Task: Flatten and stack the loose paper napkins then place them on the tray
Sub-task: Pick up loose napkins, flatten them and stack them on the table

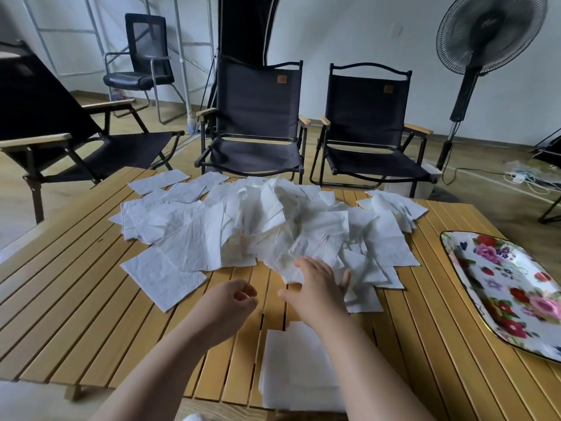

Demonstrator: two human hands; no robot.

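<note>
The right grip (318, 287) rests spread open on the loose napkins (243, 226) heaped on the bench (91, 314) — the left grip (235, 299) hangs loosely curled, empty. A flat stack (291, 369) lies nearer, the tray (501, 284) rightward.

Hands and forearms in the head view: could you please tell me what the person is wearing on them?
Nothing that shows. The left hand and right hand carry no gloves, rings or watch, and both forearms are bare down to the frame's edge, with no sleeve in view.
</note>
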